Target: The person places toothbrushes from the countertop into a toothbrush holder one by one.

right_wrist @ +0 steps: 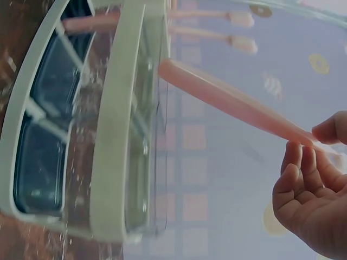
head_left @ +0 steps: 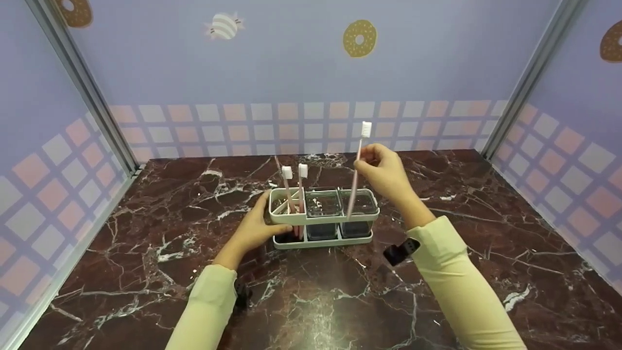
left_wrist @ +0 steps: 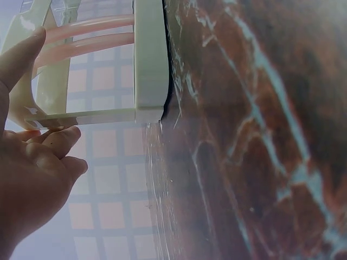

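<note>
A pale toothbrush holder [head_left: 326, 220] with an upper rack and a lower base stands on the table. My left hand [head_left: 253, 224] grips its left end, thumb on the front and fingers round the side. Two pink toothbrushes [head_left: 301, 187] with white heads stand in the left section; their handles [left_wrist: 89, 49] show behind the thumb. Above the right section, my right hand [head_left: 388, 176] pinches another pink toothbrush [head_left: 354, 187], bristles up. In the right wrist view, the bottom end of this toothbrush [right_wrist: 217, 97] is beside the upper rim.
Clear cups [head_left: 323, 204] sit in the middle and right sections. A thin pinkish stick [head_left: 277, 163] rises behind the left section. Dark red marbled table [head_left: 301, 301] surrounds the holder, with patterned panels [head_left: 291, 63] at the back and sides.
</note>
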The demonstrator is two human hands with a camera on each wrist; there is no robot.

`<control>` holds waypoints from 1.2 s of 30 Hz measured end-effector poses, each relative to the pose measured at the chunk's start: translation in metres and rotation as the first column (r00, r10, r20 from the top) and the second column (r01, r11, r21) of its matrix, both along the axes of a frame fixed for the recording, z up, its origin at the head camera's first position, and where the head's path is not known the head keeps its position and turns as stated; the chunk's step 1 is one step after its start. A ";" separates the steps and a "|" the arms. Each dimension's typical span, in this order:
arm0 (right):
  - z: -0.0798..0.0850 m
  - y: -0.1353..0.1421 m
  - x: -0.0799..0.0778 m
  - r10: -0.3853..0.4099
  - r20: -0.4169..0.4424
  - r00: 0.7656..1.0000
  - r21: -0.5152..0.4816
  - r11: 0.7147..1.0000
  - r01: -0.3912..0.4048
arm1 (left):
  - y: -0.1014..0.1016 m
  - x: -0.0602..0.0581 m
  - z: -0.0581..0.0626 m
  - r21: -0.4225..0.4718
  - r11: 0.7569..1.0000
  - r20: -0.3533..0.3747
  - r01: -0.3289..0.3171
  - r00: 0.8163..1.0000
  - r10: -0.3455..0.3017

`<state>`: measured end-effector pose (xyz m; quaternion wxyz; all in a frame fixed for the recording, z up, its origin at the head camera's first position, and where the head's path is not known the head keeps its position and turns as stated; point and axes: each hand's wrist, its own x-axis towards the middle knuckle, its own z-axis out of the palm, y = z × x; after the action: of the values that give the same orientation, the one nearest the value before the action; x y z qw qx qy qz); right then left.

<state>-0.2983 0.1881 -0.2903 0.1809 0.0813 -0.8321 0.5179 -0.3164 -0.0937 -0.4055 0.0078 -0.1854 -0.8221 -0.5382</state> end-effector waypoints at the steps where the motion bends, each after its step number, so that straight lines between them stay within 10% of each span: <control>1: 0.001 -0.004 0.000 0.006 -0.005 1.000 -0.010 1.000 -0.006 | 0.000 0.000 0.000 -0.001 1.000 -0.002 0.000 1.000 0.000; 36: -0.009 -0.084 0.005 0.143 -0.127 0.981 -0.042 0.988 -0.150 | -0.001 0.001 0.002 -0.027 1.000 0.004 0.001 1.000 -0.001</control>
<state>-0.2928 0.1040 -0.2995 0.1955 0.1696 -0.7976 0.5448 -0.3153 -0.0946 -0.4038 0.0034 -0.1847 -0.8291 -0.5277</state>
